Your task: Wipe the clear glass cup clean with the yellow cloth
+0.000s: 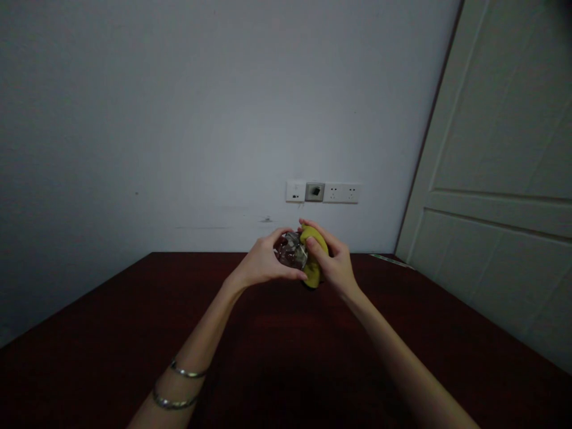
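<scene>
My left hand [261, 262] is closed around a clear, shiny glass-like object [291, 252], thumb below and fingers above. Its exact kind I cannot make out. In my right hand [337, 265] is a bunched yellow cloth [313, 276], pressed against the right side of the clear object. The right thumb lies across the cloth. Both hands are raised over the far part of a dark red table [286, 345]. Two silver bracelets [174, 403] circle my left forearm.
A pale wall [223, 119] rises behind the table. Sockets and switch plates [341, 192] are mounted on it beyond my hands. On the right stands a white panelled door [500, 179]. A thin printed strip [392, 260] lies at the table's far right edge.
</scene>
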### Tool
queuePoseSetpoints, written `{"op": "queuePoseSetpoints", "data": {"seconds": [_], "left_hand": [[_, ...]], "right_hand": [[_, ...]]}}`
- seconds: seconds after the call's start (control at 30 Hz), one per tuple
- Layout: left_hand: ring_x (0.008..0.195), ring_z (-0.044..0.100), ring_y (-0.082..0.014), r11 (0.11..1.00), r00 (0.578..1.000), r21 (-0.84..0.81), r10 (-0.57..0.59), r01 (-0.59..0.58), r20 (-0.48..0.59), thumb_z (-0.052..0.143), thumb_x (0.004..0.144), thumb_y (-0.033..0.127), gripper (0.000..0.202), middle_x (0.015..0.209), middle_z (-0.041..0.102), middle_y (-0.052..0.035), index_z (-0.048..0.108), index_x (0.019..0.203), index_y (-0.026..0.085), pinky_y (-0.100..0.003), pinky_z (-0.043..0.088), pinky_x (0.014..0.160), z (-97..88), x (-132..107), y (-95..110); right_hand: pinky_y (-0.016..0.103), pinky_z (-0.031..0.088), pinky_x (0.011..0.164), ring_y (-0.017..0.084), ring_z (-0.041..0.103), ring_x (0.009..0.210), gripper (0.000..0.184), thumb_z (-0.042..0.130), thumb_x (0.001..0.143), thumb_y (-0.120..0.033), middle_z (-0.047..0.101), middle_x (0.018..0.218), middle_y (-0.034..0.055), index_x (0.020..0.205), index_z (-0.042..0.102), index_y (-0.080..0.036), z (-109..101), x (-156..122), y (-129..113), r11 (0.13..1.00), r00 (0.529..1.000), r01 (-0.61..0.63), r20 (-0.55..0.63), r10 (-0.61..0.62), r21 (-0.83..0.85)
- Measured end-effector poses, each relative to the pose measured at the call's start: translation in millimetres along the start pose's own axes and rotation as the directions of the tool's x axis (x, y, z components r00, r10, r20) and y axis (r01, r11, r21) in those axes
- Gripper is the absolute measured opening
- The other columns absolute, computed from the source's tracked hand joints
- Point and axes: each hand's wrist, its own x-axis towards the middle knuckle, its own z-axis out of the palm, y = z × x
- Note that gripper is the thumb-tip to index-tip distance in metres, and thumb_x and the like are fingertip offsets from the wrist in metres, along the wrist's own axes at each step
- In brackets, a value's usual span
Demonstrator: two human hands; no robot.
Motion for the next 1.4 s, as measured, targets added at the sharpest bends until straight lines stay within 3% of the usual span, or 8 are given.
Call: {"op": "queuePoseSetpoints", "data": {"seconds": [0.17, 0.43, 0.7, 0.83, 0.97, 1.17, 1.4], "left_hand": [[0.105, 0.061, -0.0282, 0.999, 0.999, 0.04, 0.01, -0.009, -0.031, 0.086, 0.049, 0.037, 0.085, 0.113, 0.064, -0.0128, 0.049, 0.121, 0.013, -0.044, 0.047, 0.094, -0.4, 1, -2], [0.1, 0.063, -0.0269, 0.999, 0.999, 0.027, 0.031, -0.03, -0.045, 0.087, 0.048, 0.034, 0.083, 0.107, 0.066, -0.0112, 0.05, 0.12, 0.013, -0.041, 0.048, 0.092, 2.3, -1, 0], [0.101, 0.061, -0.0252, 0.999, 0.996, -0.015, 0.042, -0.044, -0.075, 0.084, 0.055, 0.036, 0.071, 0.112, 0.065, -0.0123, 0.055, 0.115, 0.012, -0.038, 0.048, 0.092, 1.5, -1, 10], [0.094, 0.063, -0.0214, 0.995, 0.999, -0.103, -0.001, -0.004, -0.048, 0.083, 0.057, 0.036, 0.062, 0.105, 0.067, -0.0094, 0.058, 0.109, 0.013, -0.034, 0.05, 0.084, 0.1, -2, 19], [0.088, 0.063, -0.0198, 0.974, 0.997, -0.22, -0.059, 0.048, -0.042, 0.082, 0.058, 0.037, 0.056, 0.1, 0.068, -0.009, 0.059, 0.103, 0.012, -0.031, 0.05, 0.079, -1.4, -2, 25], [0.084, 0.063, -0.0179, 0.953, 0.994, -0.293, -0.096, 0.079, -0.045, 0.079, 0.06, 0.039, 0.052, 0.095, 0.068, -0.0083, 0.061, 0.099, 0.011, -0.031, 0.05, 0.078, -2.4, -1, 30], [0.087, 0.062, -0.0203, 0.984, 0.997, -0.173, -0.057, 0.046, -0.06, 0.077, 0.064, 0.041, 0.054, 0.098, 0.066, -0.009, 0.059, 0.106, 0.012, -0.033, 0.049, 0.08, -1.4, -3, 31]], "right_hand": [[0.041, 0.042, 0.103, 0.022, 0.059, 0.115, 0.037, 0.065, 0.078, -0.038, 0.064, 0.124, 0.0045, 0.113, 0.066, -0.024, 2, -4, -3, 0.995, 0.997, 0.084, 0.005, -0.083, -0.051], [0.046, 0.04, 0.103, 0.026, 0.058, 0.114, 0.044, 0.062, 0.079, -0.047, 0.066, 0.12, 0.0085, 0.114, 0.064, -0.019, 1, 2, 5, 0.995, 0.996, -0.071, -0.043, 0.074, 0.077], [0.046, 0.037, 0.106, 0.025, 0.055, 0.118, 0.042, 0.055, 0.084, -0.048, 0.062, 0.125, 0.0066, 0.118, 0.059, -0.024, 2, -2, -2, 0.983, 0.996, -0.077, 0.057, 0.068, 0.169], [0.047, 0.036, 0.106, 0.025, 0.052, 0.12, 0.048, 0.055, 0.084, -0.049, 0.056, 0.132, 0.0057, 0.127, 0.053, -0.027, -5, -4, -11, 0.991, 0.987, 0.019, 0.154, -0.039, 0.131], [0.048, 0.035, 0.107, 0.026, 0.048, 0.125, 0.057, 0.057, 0.081, -0.053, 0.05, 0.138, 0.007, 0.132, 0.047, -0.028, -9, -7, -21, 0.984, 0.961, 0.177, 0.221, -0.168, -0.022], [0.047, 0.034, 0.109, 0.026, 0.04, 0.131, 0.095, 0.081, 0.062, -0.039, 0.042, 0.142, 0.0097, 0.141, 0.03, -0.03, -2, -10, -23, 0.86, 0.886, 0.435, 0.299, -0.355, -0.268], [0.047, 0.036, 0.108, 0.026, 0.045, 0.128, 0.081, 0.077, 0.068, -0.029, 0.045, 0.139, 0.01, 0.137, 0.035, -0.029, 4, -9, -20, 0.868, 0.903, 0.418, 0.225, -0.365, -0.268]]}}
